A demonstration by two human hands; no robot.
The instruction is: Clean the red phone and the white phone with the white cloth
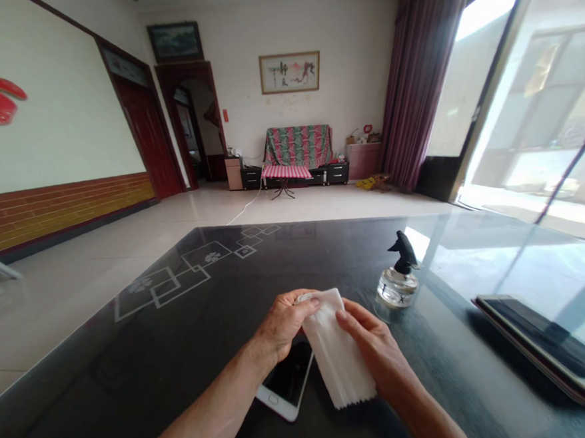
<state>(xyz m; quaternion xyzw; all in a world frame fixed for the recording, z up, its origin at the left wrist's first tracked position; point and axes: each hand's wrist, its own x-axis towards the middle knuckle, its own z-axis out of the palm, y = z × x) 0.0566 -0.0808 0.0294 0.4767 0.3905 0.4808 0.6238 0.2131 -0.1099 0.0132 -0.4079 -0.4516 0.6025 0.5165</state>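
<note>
Between my two hands is a folded white tissue, its jagged lower edge hanging toward me. My left hand pinches its upper left corner, thumb on top. On the other side, my right hand grips the right edge, with the thumb in front and the fingers behind. Below the tissue and my left hand lies a white smartphone, screen up on the black table; its upper part is hidden. A clear spray bottle with a black trigger head stands upright beyond my right hand.
The glossy black table carries a pattern of pale squares at its far left. A tablet-like device in a dark case lies at the right. Farther off are a small table with a striped cloth and a purple curtain.
</note>
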